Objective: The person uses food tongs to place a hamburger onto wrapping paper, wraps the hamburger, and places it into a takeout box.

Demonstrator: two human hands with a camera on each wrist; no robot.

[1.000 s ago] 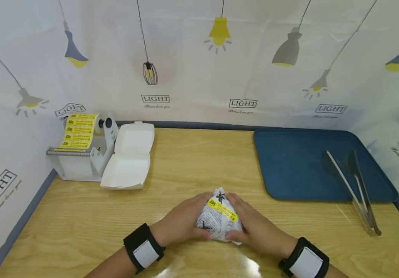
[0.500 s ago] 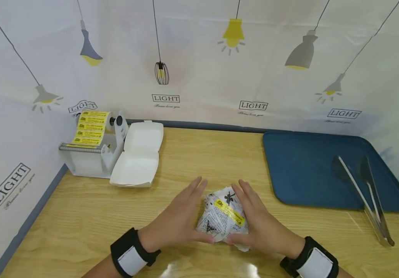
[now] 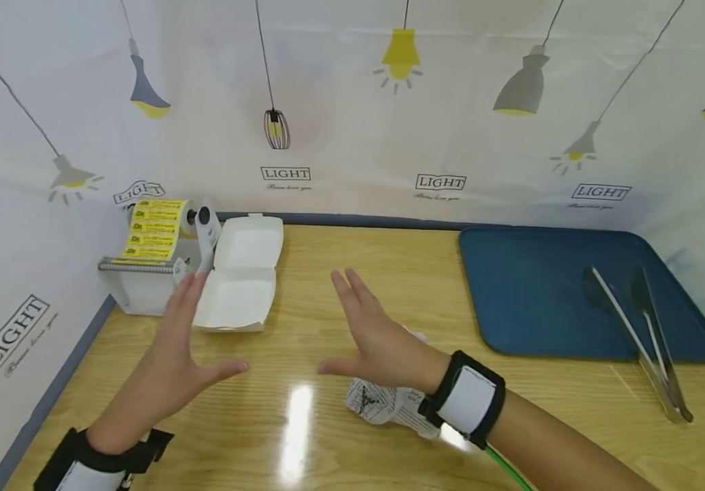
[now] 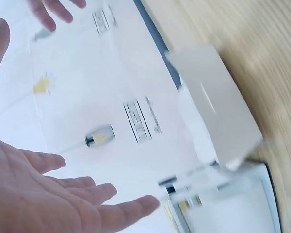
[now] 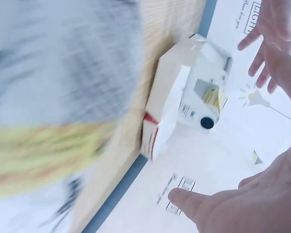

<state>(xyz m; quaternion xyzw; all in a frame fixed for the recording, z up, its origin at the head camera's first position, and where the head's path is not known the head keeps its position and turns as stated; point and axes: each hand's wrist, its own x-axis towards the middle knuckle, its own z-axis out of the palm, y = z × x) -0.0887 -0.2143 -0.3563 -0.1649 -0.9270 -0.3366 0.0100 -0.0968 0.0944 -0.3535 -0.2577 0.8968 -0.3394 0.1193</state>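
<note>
My left hand (image 3: 165, 368) hovers with fingers spread and thumb out, in front of the white clamshell box (image 3: 236, 296). That box lies with its lid up at the back left. My right hand (image 3: 383, 344), also spread and holding nothing, is raised above the table, between my eyes and a paper-wrapped bundle (image 3: 383, 404). The bundle is printed like newspaper and partly hidden by the hand and wrist. Blurred and close in the right wrist view, the bundle's yellow sticker (image 5: 43, 155) shows. What is inside the paper cannot be seen.
A label dispenser (image 3: 144, 286) with a roll of yellow stickers stands left of the box. To the right lies a blue tray (image 3: 530, 293), with metal tongs (image 3: 659, 368) resting across its front edge. A printed backdrop (image 3: 340, 102) encloses the table's back and sides.
Both hands have let go of the wrapped bundle, risen and moved left, the left hand furthest, towards the box. The bundle stays on the table. The head view has shifted slightly.
</note>
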